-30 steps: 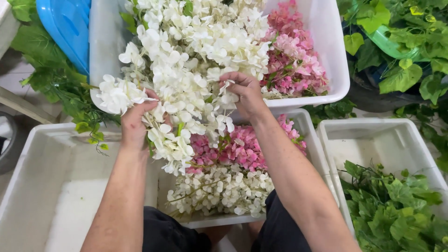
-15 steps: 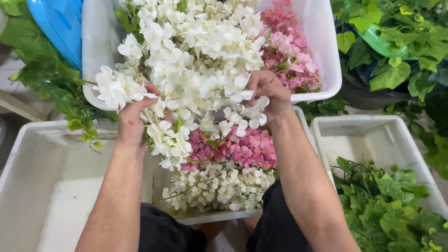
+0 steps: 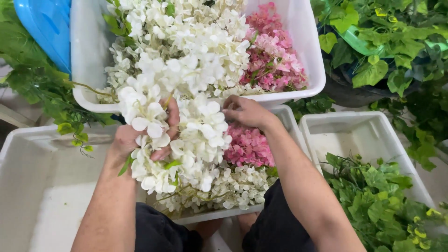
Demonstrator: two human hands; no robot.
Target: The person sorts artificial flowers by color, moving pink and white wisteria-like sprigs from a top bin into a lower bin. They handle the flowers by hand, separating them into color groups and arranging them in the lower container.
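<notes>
Head view, looking straight down: the left hand (image 3: 140, 140) sits at about 9 o'clock from the middle of the frame, its fingers curled shut around a bunch of white flower sprays (image 3: 186, 135), with blossoms spilling out above and below the fist. The right hand (image 3: 245, 112) lies just past center toward 1 o'clock, palm down, fingers bent and pressed into the same white mass; whether it grips a stem there cannot be told, since petals hide the fingertips. The white sprays run from the big white tub (image 3: 312, 70) at 12 o'clock down across a smaller white tray (image 3: 289, 121) at 6 o'clock, between the person's knees. Pink flower clusters (image 3: 275, 56) fill the tub's right part at 1 o'clock, and more pink blossoms (image 3: 249, 147) lie in the tray just under the right wrist. At 8 o'clock stands a bare white bin (image 3: 42, 186). At 4 o'clock 1 more white bin (image 3: 373, 135) holds green leafy vines (image 3: 378, 200). A blue plastic lid (image 3: 44, 28) shows at 11 o'clock, with more green foliage (image 3: 387, 51) at 2 o'clock.
</notes>
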